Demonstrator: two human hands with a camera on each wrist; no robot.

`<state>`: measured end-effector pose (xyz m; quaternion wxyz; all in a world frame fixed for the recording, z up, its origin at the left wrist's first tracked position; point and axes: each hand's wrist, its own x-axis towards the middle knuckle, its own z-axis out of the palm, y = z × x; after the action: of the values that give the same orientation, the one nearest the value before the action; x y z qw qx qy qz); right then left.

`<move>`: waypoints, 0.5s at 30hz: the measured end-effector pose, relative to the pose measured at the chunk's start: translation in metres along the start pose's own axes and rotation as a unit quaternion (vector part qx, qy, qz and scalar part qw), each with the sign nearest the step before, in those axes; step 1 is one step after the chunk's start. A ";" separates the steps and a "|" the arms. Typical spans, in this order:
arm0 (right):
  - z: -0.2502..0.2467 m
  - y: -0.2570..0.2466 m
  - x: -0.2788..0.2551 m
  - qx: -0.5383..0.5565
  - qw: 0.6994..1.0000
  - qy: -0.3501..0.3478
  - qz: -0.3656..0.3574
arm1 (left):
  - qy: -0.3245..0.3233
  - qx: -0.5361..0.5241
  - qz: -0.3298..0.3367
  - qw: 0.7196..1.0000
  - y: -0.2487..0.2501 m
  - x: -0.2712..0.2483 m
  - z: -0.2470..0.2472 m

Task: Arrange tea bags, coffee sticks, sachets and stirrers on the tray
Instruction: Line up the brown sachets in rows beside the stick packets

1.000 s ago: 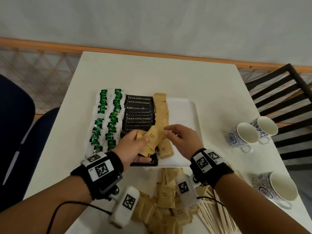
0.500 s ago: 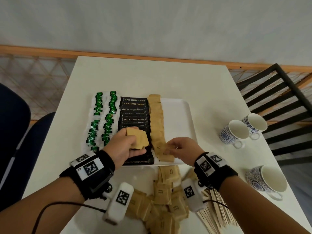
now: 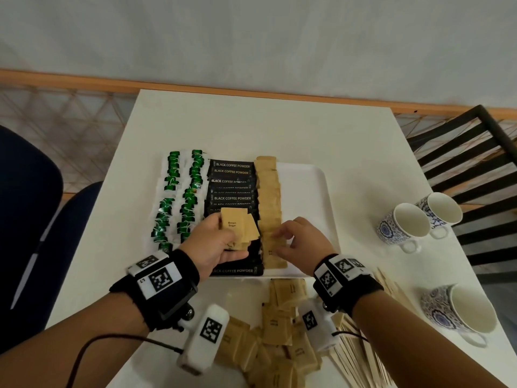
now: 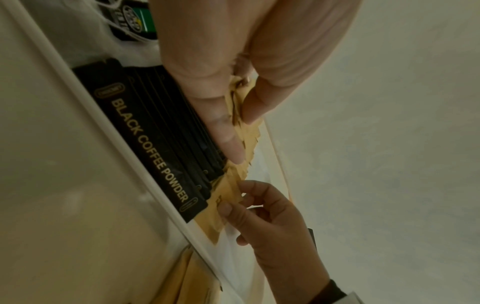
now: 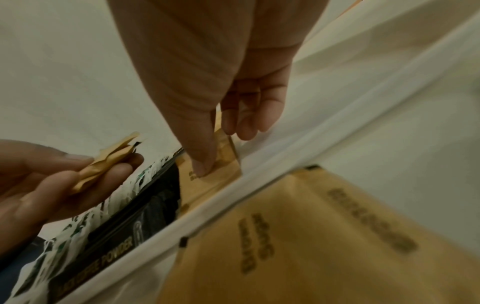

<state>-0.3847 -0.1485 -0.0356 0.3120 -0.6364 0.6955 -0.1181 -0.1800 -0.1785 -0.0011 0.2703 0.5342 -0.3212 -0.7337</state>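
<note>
On the white tray (image 3: 305, 197) lie rows of green tea bags (image 3: 181, 197), black coffee sticks (image 3: 232, 183) and a column of brown sugar sachets (image 3: 268, 191). My left hand (image 3: 221, 239) hovers over the coffee sticks and grips a fan of brown sugar sachets (image 3: 237, 228) between thumb and fingers (image 4: 228, 131). My right hand (image 3: 282, 239) is at the near end of the sachet column. Its thumb (image 5: 202, 162) presses on one brown sachet (image 5: 221, 174) while the curled fingers hold that sachet's far edge.
Loose brown sachets (image 3: 279, 331) and wooden stirrers (image 3: 361, 357) lie on the table in front of the tray. Three blue-patterned cups (image 3: 405, 222) stand at the right. A blue chair (image 3: 28, 219) is at left, a black slatted chair (image 3: 475, 152) at right.
My right hand took a sachet from the fan in my left hand and brought it down onto the near end of the sachet column. The left hand stayed roughly where it was.
</note>
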 end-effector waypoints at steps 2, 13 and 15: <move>0.000 0.000 0.000 -0.001 1.000 0.002 0.001 | -0.001 0.003 -0.003 1.000 -0.001 0.001 0.001; -0.008 -0.011 -0.011 0.189 0.982 0.016 0.022 | -0.042 0.091 -0.009 0.995 -0.009 -0.002 0.019; -0.007 -0.014 -0.011 0.227 0.973 -0.004 0.030 | -0.055 0.113 -0.008 0.992 -0.011 -0.004 0.023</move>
<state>-0.3774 -0.1417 -0.0188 0.4544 -0.5283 0.6681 -0.2608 -0.2010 -0.1643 -0.0020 0.1842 0.5227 -0.4121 -0.7232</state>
